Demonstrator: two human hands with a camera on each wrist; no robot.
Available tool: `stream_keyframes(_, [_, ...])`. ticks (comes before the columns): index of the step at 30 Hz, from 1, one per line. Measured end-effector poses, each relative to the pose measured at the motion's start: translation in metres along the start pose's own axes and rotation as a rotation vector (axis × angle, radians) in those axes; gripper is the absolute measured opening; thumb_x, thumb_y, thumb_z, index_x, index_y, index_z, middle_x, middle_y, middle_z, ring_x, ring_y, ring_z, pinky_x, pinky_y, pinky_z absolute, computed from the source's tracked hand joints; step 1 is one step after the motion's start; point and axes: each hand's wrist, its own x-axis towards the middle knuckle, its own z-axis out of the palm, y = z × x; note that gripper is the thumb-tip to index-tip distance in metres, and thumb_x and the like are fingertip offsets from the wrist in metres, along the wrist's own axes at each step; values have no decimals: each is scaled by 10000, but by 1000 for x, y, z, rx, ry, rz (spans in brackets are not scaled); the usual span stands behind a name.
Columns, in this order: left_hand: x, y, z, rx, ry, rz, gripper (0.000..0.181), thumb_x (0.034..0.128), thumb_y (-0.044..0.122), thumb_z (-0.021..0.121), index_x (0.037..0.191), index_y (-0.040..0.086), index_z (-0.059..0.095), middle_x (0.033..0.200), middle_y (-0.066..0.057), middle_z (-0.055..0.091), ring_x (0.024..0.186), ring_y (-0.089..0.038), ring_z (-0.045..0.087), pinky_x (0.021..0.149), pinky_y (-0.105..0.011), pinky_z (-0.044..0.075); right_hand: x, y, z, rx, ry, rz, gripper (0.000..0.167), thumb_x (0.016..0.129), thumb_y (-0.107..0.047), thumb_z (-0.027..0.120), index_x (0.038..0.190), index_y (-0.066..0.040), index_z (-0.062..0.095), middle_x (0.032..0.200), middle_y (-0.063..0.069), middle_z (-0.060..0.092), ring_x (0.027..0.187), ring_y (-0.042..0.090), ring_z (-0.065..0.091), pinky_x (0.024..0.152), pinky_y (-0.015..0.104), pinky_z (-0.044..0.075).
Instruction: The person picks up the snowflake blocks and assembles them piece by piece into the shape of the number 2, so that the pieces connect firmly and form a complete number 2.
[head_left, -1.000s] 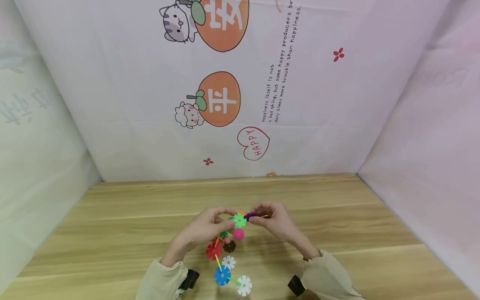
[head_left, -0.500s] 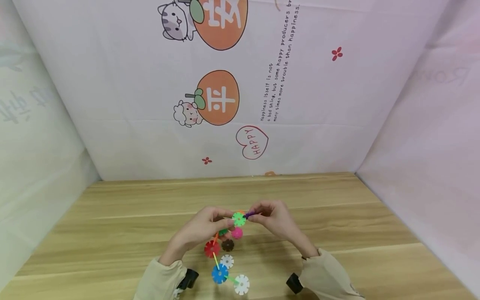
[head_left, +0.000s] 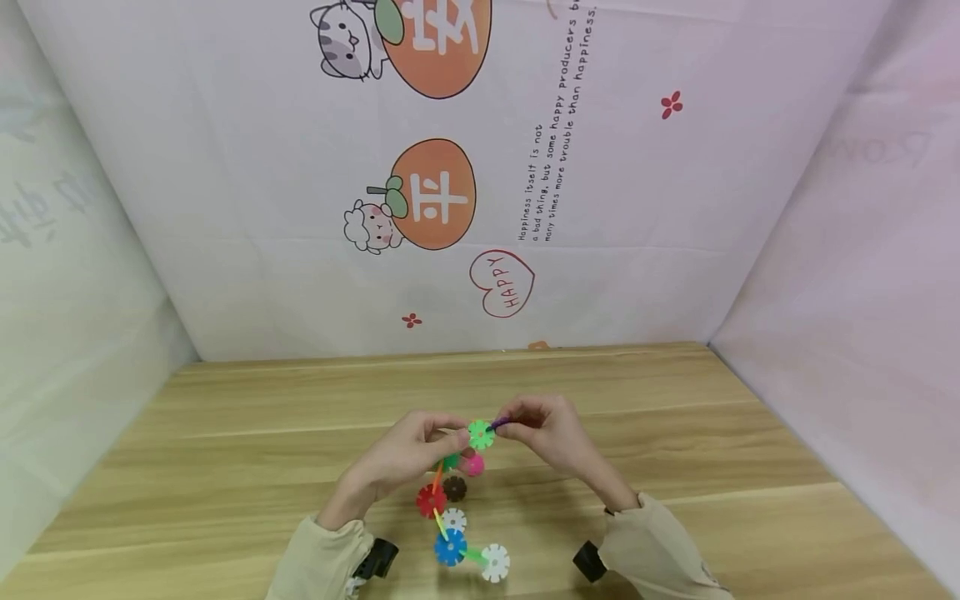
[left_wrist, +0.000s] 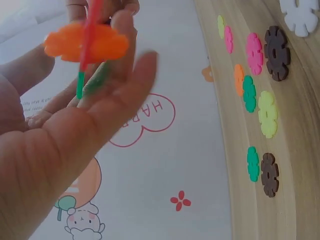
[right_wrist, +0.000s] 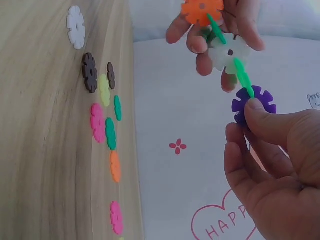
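My left hand holds a chain of notched plastic discs by its upper end, near the light green disc. From there the chain hangs past a red disc and a blue disc to a white disc. Between thumb and fingers, my right hand pinches a purple disc, which meets the edge of the light green disc. A translucent white disc and an orange disc follow along the chain in the right wrist view.
Loose discs lie on the wooden table, among them pink, dark brown, yellow and green ones. A printed white cloth stands behind the table, with cloth at both sides.
The purple disc has turned edge-on to the head view in my right hand. The lower end of the hanging chain swung left, then back right. Both hands stay nearly in place.
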Motion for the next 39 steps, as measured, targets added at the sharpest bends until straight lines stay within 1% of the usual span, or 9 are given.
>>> stream_keyframes(3, [-1, 0, 0, 15, -11, 5, 376, 994, 202, 543, 1261, -63, 556, 1002, -119, 699, 992, -317, 643, 865, -369, 511, 1, -1, 0, 15, -33, 4, 65, 835, 52, 694, 857, -8, 704, 827, 114, 702, 730, 168, 677, 640, 288, 566])
stream_keyframes(9, [-2, -1, 1, 17, -52, 59, 357, 956, 89, 587, 1263, -89, 548, 984, -148, 695, 947, -344, 656, 870, -398, 519, 1, -6, 1, 58, -116, 19, 64, 854, 45, 677, 891, -2, 700, 862, 116, 699, 774, 143, 671, 690, 315, 569])
stream_keyframes(15, [-1, -1, 4, 76, -25, 54, 359, 910, 89, 653, 1235, -50, 590, 991, -152, 688, 897, -297, 674, 747, -306, 539, 2, -6, 3, 72, -135, 8, 76, 844, 47, 685, 904, 3, 695, 868, 125, 699, 777, 137, 671, 685, 319, 570])
stream_keyframes(20, [-2, -1, 4, 91, -14, 58, 386, 898, 98, 676, 1256, -20, 589, 976, -154, 692, 872, -280, 673, 694, -284, 524, 3, -6, 5, 80, -141, -12, 89, 834, 54, 693, 912, 11, 693, 869, 136, 702, 778, 137, 677, 680, 322, 572])
stream_keyframes(23, [-2, -1, 3, 95, -8, 65, 375, 896, 98, 680, 1243, -15, 595, 963, -173, 694, 850, -258, 676, 678, -281, 522, 4, -5, 6, 74, -144, -16, 97, 831, 61, 693, 921, 24, 692, 874, 149, 701, 780, 170, 682, 682, 314, 572])
stream_keyframes(25, [-3, 0, 3, 105, 1, 58, 365, 893, 104, 685, 1230, -8, 602, 957, -181, 694, 839, -243, 674, 667, -282, 520, 4, -6, 6, 60, -144, 0, 114, 832, 61, 693, 942, 31, 689, 890, 153, 700, 798, 197, 683, 689, 302, 570])
stream_keyframes(32, [-3, 1, 1, 121, 24, 19, 405, 894, 105, 680, 1261, -28, 572, 911, -93, 698, 814, -242, 687, 651, -291, 531, 1, 1, -1, -50, -122, 107, 174, 846, 41, 688, 1017, 47, 657, 987, 164, 669, 862, 233, 650, 712, 279, 556])
stream_keyframes(36, [-2, 1, 2, 103, 19, 7, 408, 894, 85, 675, 1266, -38, 563, 911, -90, 700, 821, -287, 694, 686, -306, 543, -1, 10, -5, -59, -103, 171, 146, 866, -9, 688, 1005, 27, 660, 990, 168, 664, 894, 274, 656, 721, 278, 556])
stream_keyframes(39, [-1, 2, 3, 116, 26, 13, 396, 883, 85, 688, 1249, -26, 582, 939, -81, 691, 845, -280, 679, 718, -317, 539, -1, 18, -8, -48, -113, 203, 144, 875, -37, 688, 1002, 25, 661, 994, 173, 666, 902, 306, 658, 725, 280, 555])
